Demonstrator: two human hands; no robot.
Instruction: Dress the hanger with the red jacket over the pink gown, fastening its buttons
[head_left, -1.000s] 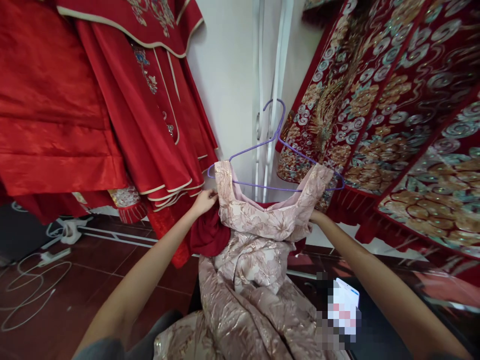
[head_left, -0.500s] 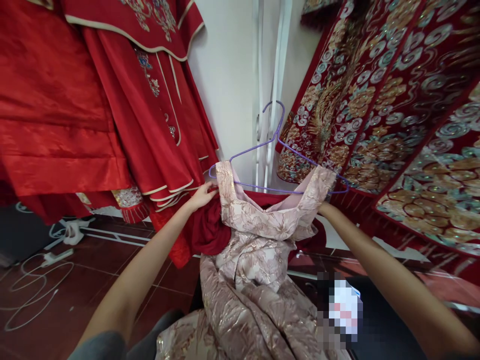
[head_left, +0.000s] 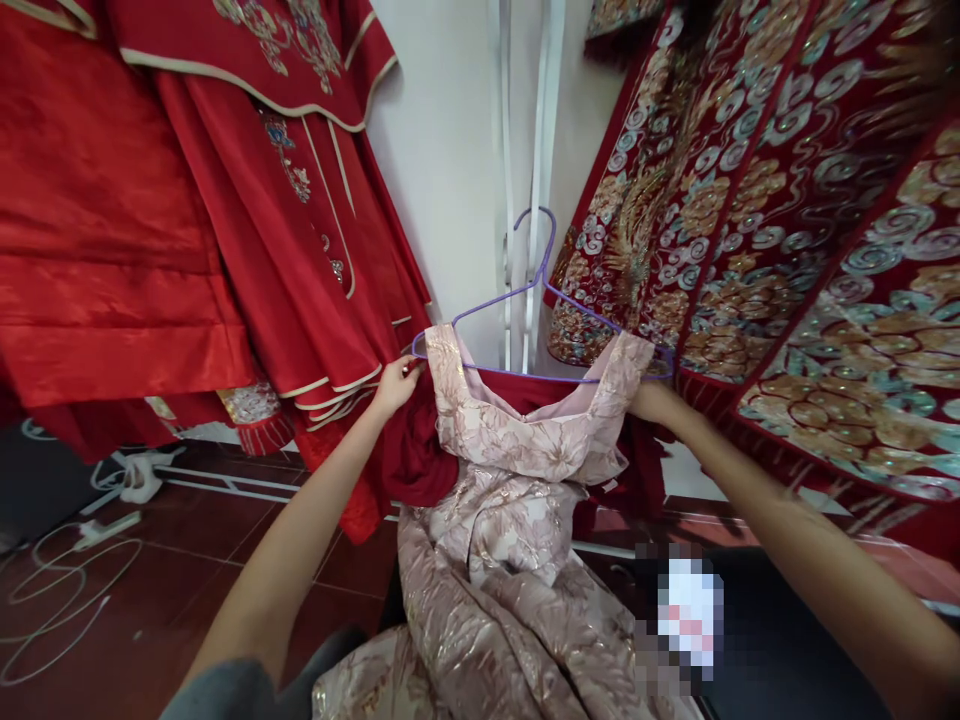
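Dress [head_left: 525, 520]: pale pink, gold-figured, positioned from centre to 6 o'clock, its straps over the purple hanger [head_left: 541, 272], whose hook points to 12 o'clock. Whether the hook bears weight cannot be told.

Red cloth [head_left: 420, 450]: behind the bodice, bunched at the dress's 9 o'clock side.

Left hand [head_left: 397, 387]: at the hanger's 9 o'clock end, fingers drawn together, apparently pinching the red cloth. Right hand [head_left: 651, 402]: at the 3 o'clock strap; fingers hidden behind it, grip cannot be told.

Handling, as judged: the dress likely fairly heavy in the skirt, moderately stiff, its metallic figuring liable to snag or crease; the red cloth soft, limp and light. Straps could slide off the hanger's ends. Recommended hold: strap and hanger shoulder together, skirt supported; red cloth by its upper corners.
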